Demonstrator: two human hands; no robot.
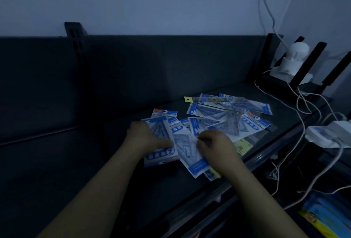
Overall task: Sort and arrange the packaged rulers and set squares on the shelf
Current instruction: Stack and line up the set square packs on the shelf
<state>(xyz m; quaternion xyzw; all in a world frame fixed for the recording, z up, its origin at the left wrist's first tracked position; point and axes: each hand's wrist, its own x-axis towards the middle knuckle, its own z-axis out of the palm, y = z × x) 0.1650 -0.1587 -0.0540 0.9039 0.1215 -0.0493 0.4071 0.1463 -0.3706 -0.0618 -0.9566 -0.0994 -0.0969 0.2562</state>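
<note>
Several blue-and-white packets of set squares and rulers lie scattered on a dark shelf point(85, 161) in dim light. My left hand point(146, 137) rests flat on a set square packet point(158, 129) at the left of the heap, its fingers spread over a numbered pack point(161, 157) below. My right hand point(216, 144) pinches the edge of a long set square packet point(190, 152) lying between both hands. Further back lie more set square packets point(210, 112) and a yellow-tagged ruler packet point(205, 100). A yellow-green card point(243, 145) shows beside my right hand.
A white round device point(293, 57) sits on black brackets at the back right, with white cables point(302, 105) trailing over the shelf's right end. A white adapter point(330, 133) hangs at the right edge. Colourful books point(326, 220) stand below at the bottom right.
</note>
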